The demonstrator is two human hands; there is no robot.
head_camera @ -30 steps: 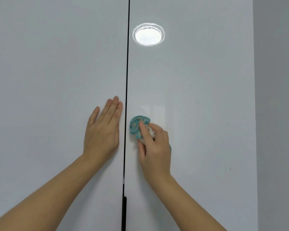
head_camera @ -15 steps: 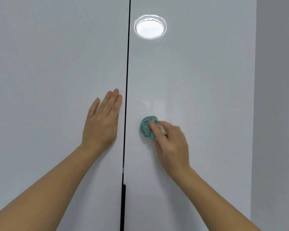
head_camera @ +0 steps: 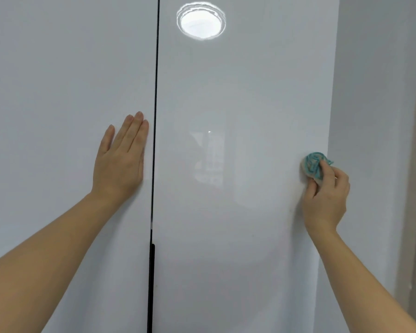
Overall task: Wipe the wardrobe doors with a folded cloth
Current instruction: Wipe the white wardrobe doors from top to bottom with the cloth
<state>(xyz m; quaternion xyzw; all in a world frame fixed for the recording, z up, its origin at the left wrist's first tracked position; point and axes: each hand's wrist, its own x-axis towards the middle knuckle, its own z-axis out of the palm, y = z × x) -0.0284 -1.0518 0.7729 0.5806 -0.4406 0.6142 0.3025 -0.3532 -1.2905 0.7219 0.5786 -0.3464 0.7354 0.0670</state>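
Near right door's (head_camera: 238, 116) edge, right hand (head_camera: 326, 195) seemingly presses cloth (head_camera: 313, 164)

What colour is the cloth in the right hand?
The bunched cloth is teal with whitish patches, seen in the head view.

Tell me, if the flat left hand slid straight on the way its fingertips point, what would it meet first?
Probably nothing: the left hand points up the left door, which looks bare up to the picture's top edge.
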